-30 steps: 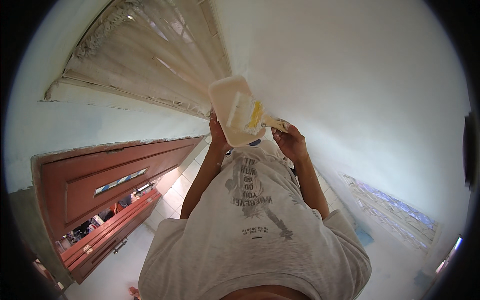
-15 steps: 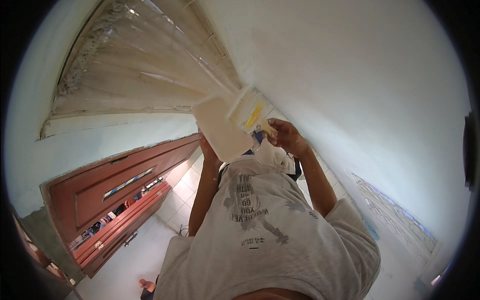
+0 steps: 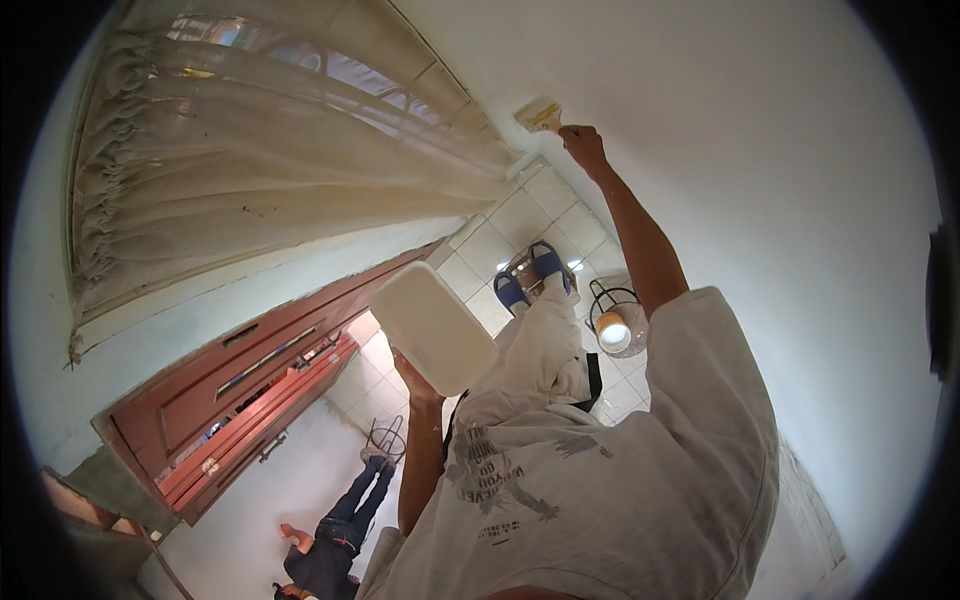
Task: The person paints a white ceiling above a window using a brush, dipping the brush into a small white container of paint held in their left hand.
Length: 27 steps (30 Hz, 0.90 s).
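Observation:
My right hand (image 3: 583,150) is closed on the handle of a wide, flat paintbrush (image 3: 540,115) with a pale handle and yellowish paint-coated head. The arm is stretched out, and the brush lies against or very close to the white wall (image 3: 750,200), near the corner by the window. My left hand (image 3: 418,380) holds up a cream rectangular plastic tub (image 3: 435,330) at waist height, with its fingers partly hidden under it. Whatever paint lies inside the tub is hard to tell from its pale walls.
My feet in blue slippers (image 3: 510,290) stand on a small brown platform. Beside it, a round stool (image 3: 632,345) bears a paint bucket (image 3: 612,332). A beige curtain (image 3: 290,170) covers the window above a red door (image 3: 230,370). Another person (image 3: 335,530) is at lower left, near another stool (image 3: 388,437).
My right hand has carried the brush from beside the tub up and away to the wall. The tub has come slightly lower. The platform, bucket and other person now show more fully.

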{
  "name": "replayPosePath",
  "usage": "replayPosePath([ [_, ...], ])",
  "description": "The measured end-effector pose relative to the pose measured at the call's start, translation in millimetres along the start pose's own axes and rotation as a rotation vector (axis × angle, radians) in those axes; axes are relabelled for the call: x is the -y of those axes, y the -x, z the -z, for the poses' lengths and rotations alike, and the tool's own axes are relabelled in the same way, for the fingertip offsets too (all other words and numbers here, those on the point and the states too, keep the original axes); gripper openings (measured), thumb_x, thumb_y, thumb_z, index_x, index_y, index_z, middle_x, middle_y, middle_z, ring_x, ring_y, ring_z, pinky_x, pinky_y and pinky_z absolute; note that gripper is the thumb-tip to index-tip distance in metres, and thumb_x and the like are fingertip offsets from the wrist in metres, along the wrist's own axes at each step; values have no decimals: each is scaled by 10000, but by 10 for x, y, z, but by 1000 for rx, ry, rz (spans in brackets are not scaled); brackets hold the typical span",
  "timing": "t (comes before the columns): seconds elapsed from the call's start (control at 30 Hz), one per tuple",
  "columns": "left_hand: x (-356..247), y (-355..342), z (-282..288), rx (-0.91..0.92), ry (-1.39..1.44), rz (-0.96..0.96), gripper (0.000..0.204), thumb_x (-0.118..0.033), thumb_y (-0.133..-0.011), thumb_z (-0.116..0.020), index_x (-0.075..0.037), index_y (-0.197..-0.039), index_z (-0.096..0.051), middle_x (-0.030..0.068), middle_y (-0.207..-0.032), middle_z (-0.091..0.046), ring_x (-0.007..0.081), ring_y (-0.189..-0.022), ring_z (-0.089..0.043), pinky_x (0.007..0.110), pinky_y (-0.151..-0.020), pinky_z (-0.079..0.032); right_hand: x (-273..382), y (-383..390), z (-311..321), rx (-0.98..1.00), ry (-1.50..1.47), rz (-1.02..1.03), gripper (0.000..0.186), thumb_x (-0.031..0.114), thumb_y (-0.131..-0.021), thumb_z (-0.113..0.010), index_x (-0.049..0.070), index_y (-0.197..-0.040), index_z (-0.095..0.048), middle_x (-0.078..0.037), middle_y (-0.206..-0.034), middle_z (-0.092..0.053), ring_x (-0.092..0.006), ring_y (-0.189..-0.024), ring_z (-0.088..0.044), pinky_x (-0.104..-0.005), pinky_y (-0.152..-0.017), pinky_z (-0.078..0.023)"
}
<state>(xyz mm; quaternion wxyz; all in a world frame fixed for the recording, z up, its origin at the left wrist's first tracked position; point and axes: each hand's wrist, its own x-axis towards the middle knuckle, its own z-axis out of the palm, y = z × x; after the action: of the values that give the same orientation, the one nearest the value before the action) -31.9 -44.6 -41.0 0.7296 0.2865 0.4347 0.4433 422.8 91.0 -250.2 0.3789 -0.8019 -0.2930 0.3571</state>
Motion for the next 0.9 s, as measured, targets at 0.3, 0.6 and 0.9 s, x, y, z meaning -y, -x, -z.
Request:
replayPosePath([
  [0.3, 91, 180, 148, -154, 289, 112, 498, -464, -1019, -417, -125, -1379, -476, 58, -1261, -594, 247, -1130, -610, 400, -903, -556, 1268, -4, 337, 3, -308, 93, 257, 237, -908, -642, -5, -882, -724, 18, -637, -532, -60, -542, -417, -255, -503, -344],
  [0.6, -120, 58, -267, -174, 470, 152, 383, -347, -1038, -449, -72, -1303, -487, 76, -1145, -609, 191, -1008, -655, 344, -770, -607, 2083, 727, 897, 36, -536, 255, 274, 279, -967, -611, 30, -881, -686, 68, -609, -390, -35, -538, -310, -241, -486, -247],
  [0.9, 145, 265, 301, -242, 159, -10, 576, -491, -1025, -367, -46, -1384, -446, 152, -1267, -595, 285, -1050, -652, 417, -863, -584, 186, -87, 60, 11, -188, 10, 296, 252, -922, -668, -14, -1030, -742, 33, -644, -538, -59, -570, -438, -247, -518, -359],
])
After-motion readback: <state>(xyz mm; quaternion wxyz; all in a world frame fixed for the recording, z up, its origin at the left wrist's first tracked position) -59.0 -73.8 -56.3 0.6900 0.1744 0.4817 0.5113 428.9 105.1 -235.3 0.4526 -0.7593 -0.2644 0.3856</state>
